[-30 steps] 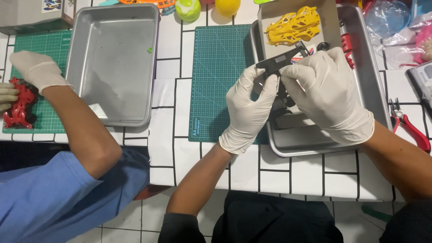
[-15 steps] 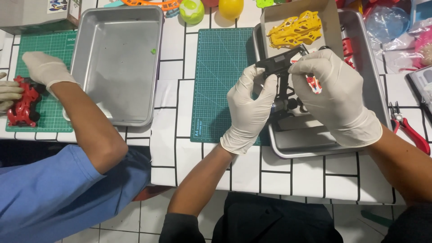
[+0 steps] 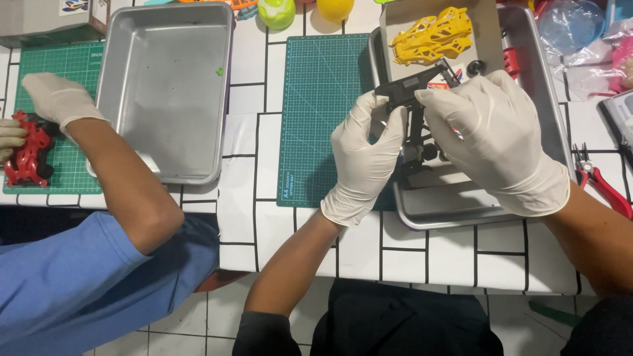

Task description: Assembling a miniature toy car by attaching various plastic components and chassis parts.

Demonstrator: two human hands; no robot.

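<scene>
My left hand (image 3: 366, 161) and right hand (image 3: 489, 135) both pinch the black toy chassis (image 3: 415, 112), at twelve o'clock of the metal tray (image 3: 461, 207).

surface: white table (image 3: 254, 217) marked with black grid lines
mats: one green cutting mat (image 3: 320, 118) at the middle, another green mat (image 3: 53, 72) at far left
trays: empty metal tray (image 3: 165, 92) left of middle, second metal tray (image 3: 547, 112) right
right edge: red pliers (image 3: 603, 184)
</scene>
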